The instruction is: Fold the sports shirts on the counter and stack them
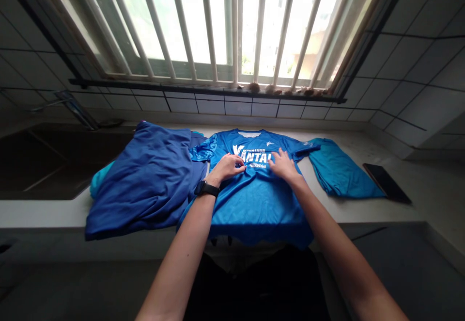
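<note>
A blue short-sleeved T-shirt (259, 200) with white "MARATHON YANTAI" lettering lies spread on the counter, neck towards the window, its hem hanging over the front edge. My left hand (228, 167), with a black watch on the wrist, rests on the left of the chest print, fingers bent a little and thumb apart. On the right of the print lies my right hand (284, 165), its fingers spread on the cloth. Wrinkles run through the fabric between and below both hands.
Darker blue clothes (145, 180) are piled on the left, partly over a dark sink (39, 166) with a faucet (76, 110). A folded teal garment (343, 170) and a dark flat object (387, 183) lie right. Behind the counter (32, 214) is a barred window (218, 35).
</note>
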`<state>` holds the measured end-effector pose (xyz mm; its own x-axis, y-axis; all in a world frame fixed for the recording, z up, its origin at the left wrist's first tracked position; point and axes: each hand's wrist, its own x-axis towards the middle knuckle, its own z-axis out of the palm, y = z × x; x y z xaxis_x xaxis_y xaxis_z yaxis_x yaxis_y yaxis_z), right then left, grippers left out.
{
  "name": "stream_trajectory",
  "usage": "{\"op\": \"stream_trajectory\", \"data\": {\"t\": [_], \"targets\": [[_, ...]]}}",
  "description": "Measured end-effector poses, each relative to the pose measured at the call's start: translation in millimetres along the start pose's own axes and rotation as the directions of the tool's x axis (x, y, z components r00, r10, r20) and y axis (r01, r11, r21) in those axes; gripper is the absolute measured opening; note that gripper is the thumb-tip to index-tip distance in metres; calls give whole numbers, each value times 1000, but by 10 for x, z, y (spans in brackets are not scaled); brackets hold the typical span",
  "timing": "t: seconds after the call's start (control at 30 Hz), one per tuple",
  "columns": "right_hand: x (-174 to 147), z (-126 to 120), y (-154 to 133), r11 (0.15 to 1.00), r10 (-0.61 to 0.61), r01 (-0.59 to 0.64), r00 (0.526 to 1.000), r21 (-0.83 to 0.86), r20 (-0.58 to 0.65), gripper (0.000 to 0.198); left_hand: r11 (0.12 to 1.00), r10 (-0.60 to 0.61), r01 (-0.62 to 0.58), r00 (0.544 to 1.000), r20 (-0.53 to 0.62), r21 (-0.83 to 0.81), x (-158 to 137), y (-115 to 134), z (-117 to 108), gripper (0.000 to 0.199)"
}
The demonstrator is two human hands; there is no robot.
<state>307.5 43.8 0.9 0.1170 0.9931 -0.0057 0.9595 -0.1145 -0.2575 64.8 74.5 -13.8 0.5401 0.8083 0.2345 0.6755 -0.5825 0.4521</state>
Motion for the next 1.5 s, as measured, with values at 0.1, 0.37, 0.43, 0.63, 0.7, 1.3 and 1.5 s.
{"op": "stream_trajectory", "data": {"t": [0.1, 0.37, 0.43, 0.63, 0.7, 1.3, 1.5], "targets": [[-61, 138, -103, 999, -33, 36, 989, -15, 144, 66, 1000, 16, -17, 1000, -4, -8, -17, -9, 10, 22], [-65, -41, 337, 930, -324, 294, 939, 222, 116, 56, 999, 39, -39, 999, -15, -34, -50, 36, -14, 20], [-98, -63, 428, 832, -442, 381, 895, 403, 67, 49, 997, 58, -59, 998, -26, -43, -44, 26, -4, 20], [-51, 31, 782, 975, -15, 64, 974, 212, -224, 44, 995, 84, -86, 996, -43, -55, -28, -15, 34, 16], [18, 67, 890, 995, 46, -29, 985, 99, -166, 44, 994, 86, -89, 995, -49, -58, -28, -20, 40, 15], [144, 70, 138, 946, -323, 314, 927, 78, 193, 48, 992, 120, -122, 992, -47, -29, -17, -41, 58, 14], [207, -104, 676, 979, 146, -100, 950, 176, -276, 42, 994, 106, -107, 993, -53, -20, -11, -43, 56, 15]]}}
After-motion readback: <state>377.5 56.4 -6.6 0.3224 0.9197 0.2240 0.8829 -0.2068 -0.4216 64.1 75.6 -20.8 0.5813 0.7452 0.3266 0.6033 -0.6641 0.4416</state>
